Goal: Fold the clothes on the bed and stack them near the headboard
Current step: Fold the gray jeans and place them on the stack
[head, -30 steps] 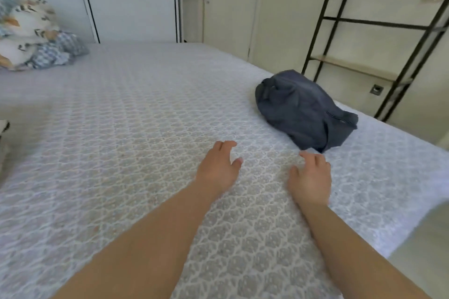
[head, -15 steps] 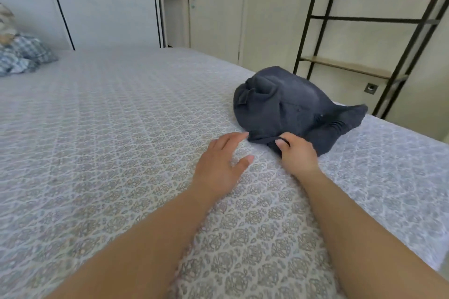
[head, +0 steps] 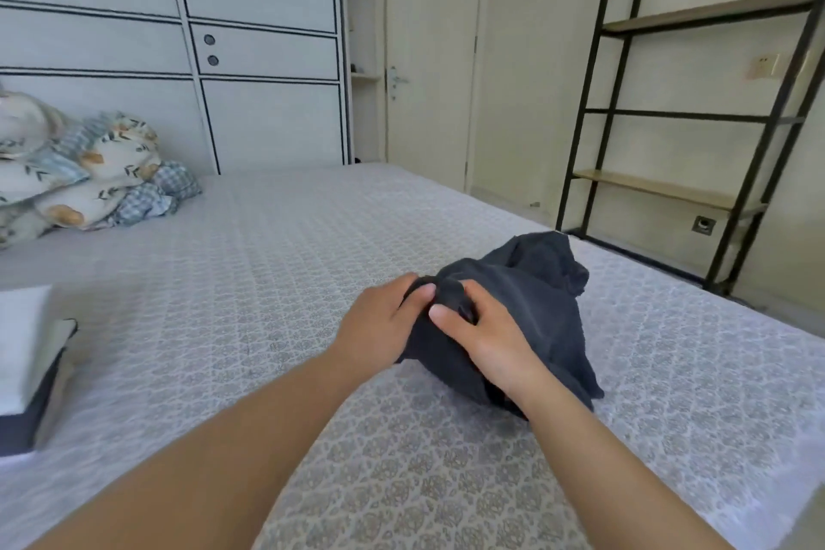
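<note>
Both hands now have hold of the dark navy garment (head: 527, 313), where a second ago they lay flat and empty on the patterned bedspread (head: 277, 281) short of it; half a second ago only the right had reached its near edge. The left hand (head: 379, 322) pinches a bunched fold at the garment's 9 o'clock side, thumb on top and fingers curled under the cloth, while the right hand (head: 482, 339) grips the same bunch just beside it, thumb pressed into the fabric. The garment lies crumpled at about 1 o'clock from the person, toward the bed's right edge, and has been drawn nearer. That suggests the pick-up is made and shaking it out flat comes next; folding itself is not yet begun. A folded stack (head: 27, 366), white over dark, sits at 9 o'clock, and printed bedding (head: 89, 174) is heaped at 11 o'clock against the panelled wall. No brand, label or writing can be read anywhere.
</note>
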